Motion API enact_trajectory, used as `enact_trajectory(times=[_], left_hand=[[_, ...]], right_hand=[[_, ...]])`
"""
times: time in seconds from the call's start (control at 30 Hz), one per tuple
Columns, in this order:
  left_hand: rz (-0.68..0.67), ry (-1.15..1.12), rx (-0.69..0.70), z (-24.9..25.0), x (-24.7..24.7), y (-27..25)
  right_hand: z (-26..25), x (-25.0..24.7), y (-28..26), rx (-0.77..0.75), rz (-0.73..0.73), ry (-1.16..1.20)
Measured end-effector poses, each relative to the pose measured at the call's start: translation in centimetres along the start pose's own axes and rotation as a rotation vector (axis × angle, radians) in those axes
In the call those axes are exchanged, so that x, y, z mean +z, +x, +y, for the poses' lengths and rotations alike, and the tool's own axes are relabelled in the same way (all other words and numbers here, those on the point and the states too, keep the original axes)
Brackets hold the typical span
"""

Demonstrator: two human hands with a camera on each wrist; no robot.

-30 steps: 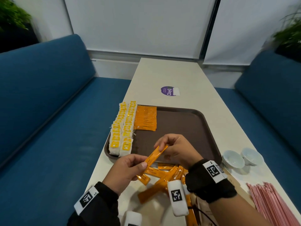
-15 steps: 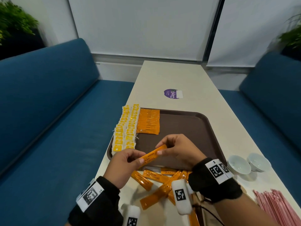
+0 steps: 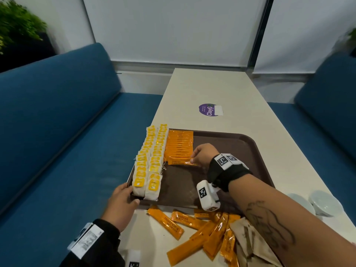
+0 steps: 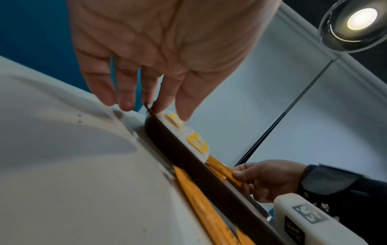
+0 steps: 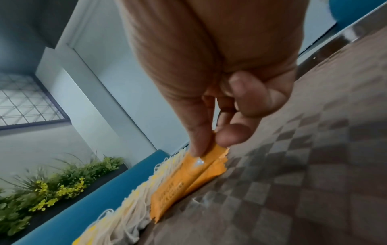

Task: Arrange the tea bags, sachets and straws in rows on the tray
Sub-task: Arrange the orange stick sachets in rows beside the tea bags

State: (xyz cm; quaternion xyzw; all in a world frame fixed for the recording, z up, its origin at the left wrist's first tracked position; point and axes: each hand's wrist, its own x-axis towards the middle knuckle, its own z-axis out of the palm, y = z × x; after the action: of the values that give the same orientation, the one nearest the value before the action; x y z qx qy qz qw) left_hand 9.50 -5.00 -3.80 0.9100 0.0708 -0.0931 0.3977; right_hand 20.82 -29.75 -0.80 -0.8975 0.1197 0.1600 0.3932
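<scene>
A brown tray [image 3: 240, 151] lies on the white table. Two rows of white tea bags [image 3: 149, 162] with yellow tags fill its left side, and a row of orange sachets [image 3: 179, 145] lies beside them. My right hand [image 3: 202, 156] pinches one orange sachet [image 3: 180, 161] by its right end, low at the near end of that row; the right wrist view shows thumb and finger gripping the sachet [image 5: 188, 175]. My left hand [image 3: 123, 201] rests on the tray's near left corner, fingers straight in the left wrist view [image 4: 146, 92]. Loose sachets [image 3: 202, 234] lie in front of the tray.
Brown paper packaging [image 3: 250, 243] lies by the loose sachets. Two small white bowls [image 3: 316, 203] stand at the right. A purple sticker [image 3: 209, 110] marks the table beyond the tray. Blue sofas [image 3: 57, 132] flank the table on both sides.
My right hand has carried the sachet from in front of the tray onto the tray beside the sachet row. My left hand let go of it and moved to the tray's near left corner.
</scene>
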Motion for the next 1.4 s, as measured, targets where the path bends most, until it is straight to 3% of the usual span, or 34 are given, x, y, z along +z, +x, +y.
enact_trajectory(times=[0.37, 0.53, 0.6, 0.73, 0.83, 1.0, 1.13, 1.4], left_hand=[[-0.006, 0.000, -0.008, 0.2, -0.2, -0.4], [0.153, 0.131, 0.012, 0.3, 0.3, -1.9], [0.095, 0.172, 0.102, 0.7, 0.6, -3.2], [-0.166, 0.261, 0.277, 2.0, 1.5, -5.6], [-0.292, 0.376, 0.323, 2.6, 2.9, -6.5], [-0.381, 0.570, 0.294, 2.8, 4.8, -7.0], [-0.408, 0.690, 0.348, 3.2, 5.4, -7.6], [-0.471, 0.571, 0.472, 3.3, 5.8, -9.4]], right_hand=[[-1.3, 1.6, 3.7, 0.089, -0.046, -0.276], [-1.3, 0.8, 2.5, 0.065, -0.017, -0.303], [-1.2, -0.3, 0.8, -0.004, 0.017, -0.265], [-1.2, -2.8, -5.8, -0.210, -0.039, -0.090], [-0.3, -3.3, -11.6, -0.257, -0.131, -0.264], [2.7, -1.8, -17.7, -0.152, -0.183, -0.735], [4.8, 0.6, -19.5, -0.196, -0.127, -1.019], [5.7, 4.6, -20.7, -0.339, -0.002, -1.057]])
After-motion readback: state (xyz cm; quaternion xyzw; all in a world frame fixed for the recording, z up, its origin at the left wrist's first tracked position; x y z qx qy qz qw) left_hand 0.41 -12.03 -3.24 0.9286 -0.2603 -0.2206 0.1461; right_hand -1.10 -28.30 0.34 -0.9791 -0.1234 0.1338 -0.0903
